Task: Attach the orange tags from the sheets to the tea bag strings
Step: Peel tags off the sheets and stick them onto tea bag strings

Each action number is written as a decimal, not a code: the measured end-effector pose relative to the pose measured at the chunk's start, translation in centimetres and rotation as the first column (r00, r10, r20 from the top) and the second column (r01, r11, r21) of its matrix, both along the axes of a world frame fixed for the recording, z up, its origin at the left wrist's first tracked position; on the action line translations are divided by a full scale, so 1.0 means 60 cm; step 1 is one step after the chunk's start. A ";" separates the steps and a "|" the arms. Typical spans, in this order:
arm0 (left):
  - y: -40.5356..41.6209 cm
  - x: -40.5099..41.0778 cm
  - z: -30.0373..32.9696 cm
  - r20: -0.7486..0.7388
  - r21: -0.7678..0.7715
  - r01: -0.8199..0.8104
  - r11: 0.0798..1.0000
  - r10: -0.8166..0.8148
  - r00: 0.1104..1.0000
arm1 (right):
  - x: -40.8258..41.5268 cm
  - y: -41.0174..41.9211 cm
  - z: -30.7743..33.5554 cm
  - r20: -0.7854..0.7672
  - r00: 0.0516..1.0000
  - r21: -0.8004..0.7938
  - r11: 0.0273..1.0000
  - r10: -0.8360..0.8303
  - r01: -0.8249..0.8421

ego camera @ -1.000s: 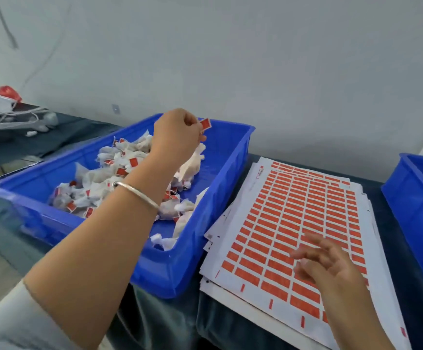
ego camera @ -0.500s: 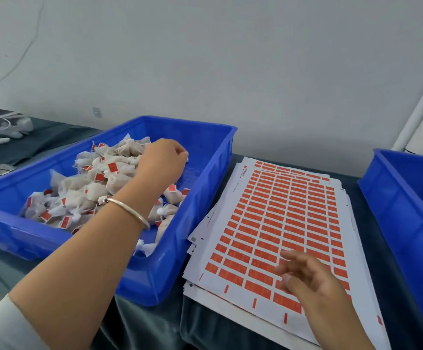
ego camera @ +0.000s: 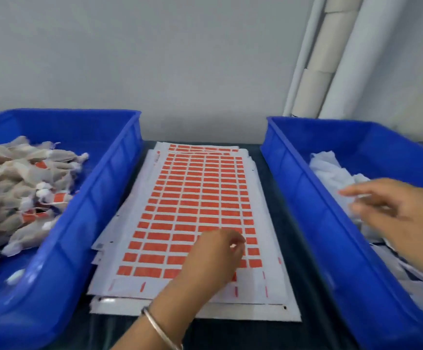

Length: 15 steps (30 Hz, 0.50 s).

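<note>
Item: thin silver metal bangle (ego camera: 160,329), worn on my left wrist at the near edge. Item: my left hand (ego camera: 210,258), resting over the near right part of the stack of white paper sheets printed with rows of orange rectangular tags (ego camera: 192,198); fingers curled, tips drawn together, whether they pinched a tag could not be told through blur. Item: my right hand (ego camera: 397,215), fingers stretched out and apart, holding nothing, reaching over the white untagged tea bags (ego camera: 331,173) in the blue plastic bin on the right (ego camera: 306,198). Item: blue plastic bin on the left (ego camera: 99,198), holding a heap of pale tea bags with orange tags already on them (ego camera: 23,185). Sheets lay between the two bins on a dark cloth-covered table (ego camera: 230,334). Farthest: grey wall (ego camera: 155,59); white pipes (ego camera: 331,59) leaning at its right.
</note>
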<state>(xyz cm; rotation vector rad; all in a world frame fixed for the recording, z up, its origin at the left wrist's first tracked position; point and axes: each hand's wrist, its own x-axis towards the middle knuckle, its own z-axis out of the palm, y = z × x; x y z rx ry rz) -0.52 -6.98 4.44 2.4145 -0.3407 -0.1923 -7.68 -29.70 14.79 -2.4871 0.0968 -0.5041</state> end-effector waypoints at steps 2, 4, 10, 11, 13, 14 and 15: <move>-0.031 -0.011 -0.027 0.004 0.060 0.055 0.997 -0.055 0.998 | 0.040 -0.056 0.004 -0.170 0.978 -0.096 0.990 -0.119 0.104; -0.052 -0.016 -0.049 0.103 0.190 0.130 0.973 -0.152 0.983 | 0.077 -0.096 -0.003 -0.371 0.907 -0.208 0.970 -0.199 0.127; -0.069 -0.009 -0.088 0.185 0.337 0.228 0.914 -0.301 0.935 | 0.132 -0.126 -0.054 -0.661 0.723 -0.357 0.932 -0.202 -0.066; -0.069 -0.010 -0.090 0.193 0.337 0.218 0.916 -0.294 0.936 | 0.138 -0.123 -0.058 -0.643 0.741 -0.323 0.946 -0.194 -0.032; -0.069 -0.012 -0.093 0.210 0.340 0.198 0.919 -0.280 0.937 | 0.149 -0.120 -0.064 -0.556 0.803 -0.331 0.943 -0.214 0.022; -0.069 -0.013 -0.093 0.218 0.340 0.191 0.921 -0.274 0.937 | 0.154 -0.122 -0.067 -0.498 0.836 -0.341 0.938 -0.231 0.056; -0.069 -0.014 -0.094 0.225 0.337 0.184 0.923 -0.268 0.937 | 0.156 -0.123 -0.070 -0.450 0.860 -0.328 0.940 -0.241 0.092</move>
